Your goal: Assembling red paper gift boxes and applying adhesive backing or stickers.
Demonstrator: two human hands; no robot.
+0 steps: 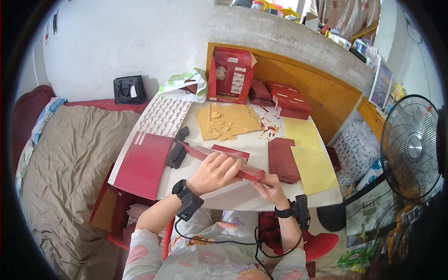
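Note:
A long, narrow red cardboard piece (252, 172), tilted down toward the right, is between my hands above the near part of the table. My left hand (215, 172) closes over its middle from above. My right hand (272, 190) pinches its right end, with the thumb on the near side. Behind it a flat red piece (231, 152) lies on the white table (228, 201), partly covered by the held one. Right of my hands rests a stack of dark red card pieces (283, 161). Which panels of the held piece are folded I cannot tell.
Yellow sheets (314, 170) lie at the right, red sheets (144, 163) and a patterned sheet (166, 115) at the left. Black objects (177, 154) sit near the red sheets. Farther back are a tan board (242, 119) with scraps and an upright red box (230, 74). A fan (413, 147) stands right.

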